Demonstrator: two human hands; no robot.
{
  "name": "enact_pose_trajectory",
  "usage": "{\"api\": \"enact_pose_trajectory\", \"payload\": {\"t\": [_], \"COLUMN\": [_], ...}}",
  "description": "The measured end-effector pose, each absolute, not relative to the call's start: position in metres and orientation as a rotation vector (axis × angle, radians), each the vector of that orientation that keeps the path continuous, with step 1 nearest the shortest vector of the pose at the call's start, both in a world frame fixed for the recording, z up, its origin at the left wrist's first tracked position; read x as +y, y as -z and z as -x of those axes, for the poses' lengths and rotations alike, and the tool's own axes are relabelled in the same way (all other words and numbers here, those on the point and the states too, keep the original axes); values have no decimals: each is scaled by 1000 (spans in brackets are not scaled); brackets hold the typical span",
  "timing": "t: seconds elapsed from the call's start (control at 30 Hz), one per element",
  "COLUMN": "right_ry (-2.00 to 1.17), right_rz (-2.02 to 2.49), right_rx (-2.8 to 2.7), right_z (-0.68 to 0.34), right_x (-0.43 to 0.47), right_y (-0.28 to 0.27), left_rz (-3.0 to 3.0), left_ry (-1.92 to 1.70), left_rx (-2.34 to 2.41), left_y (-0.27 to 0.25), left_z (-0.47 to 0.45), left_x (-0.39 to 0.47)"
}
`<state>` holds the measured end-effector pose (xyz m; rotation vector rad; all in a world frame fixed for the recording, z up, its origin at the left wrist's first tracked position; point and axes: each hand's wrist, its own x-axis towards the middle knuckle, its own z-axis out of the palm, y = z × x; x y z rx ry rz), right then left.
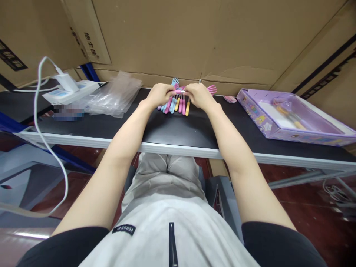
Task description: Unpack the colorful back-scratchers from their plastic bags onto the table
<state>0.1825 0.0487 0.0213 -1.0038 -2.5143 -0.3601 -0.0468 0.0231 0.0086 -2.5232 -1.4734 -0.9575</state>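
Pink handle (pixel 179 92), one, gripped in fingers (pixel 170 91) of left hand (pixel 160 95) and right hand (pixel 198 95); coloured handles (pixel 180 105), several, unheld at six o'clock on table (pixel 180 129).

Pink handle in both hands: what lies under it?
Pink-, blue- and yellow-handled back scratchers on the black tabletop; the left hand and right hand cover parts of them.
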Motion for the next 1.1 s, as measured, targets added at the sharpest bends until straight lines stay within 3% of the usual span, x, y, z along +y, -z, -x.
{"api": "enact_pose_trajectory", "payload": {"t": [0.8, 0.97, 1.1], "right_ry": [292, 378, 293], "right_rz": [1256, 1692, 1624], "right_rx": [-2407, -2098, -2168], "right_z": [-194, -280, -307], "right_x": [-7, -7, 0], "right_y": [-90, -81, -62], "left_rz": [2326, 1957, 2007], "left_ry": [673, 748, 720], "left_rx": [-1604, -2092, -2213], "left_y": [-82, -74, -69], "left_z": [52, 133, 146], "left_x": [-35, -44, -25]}}
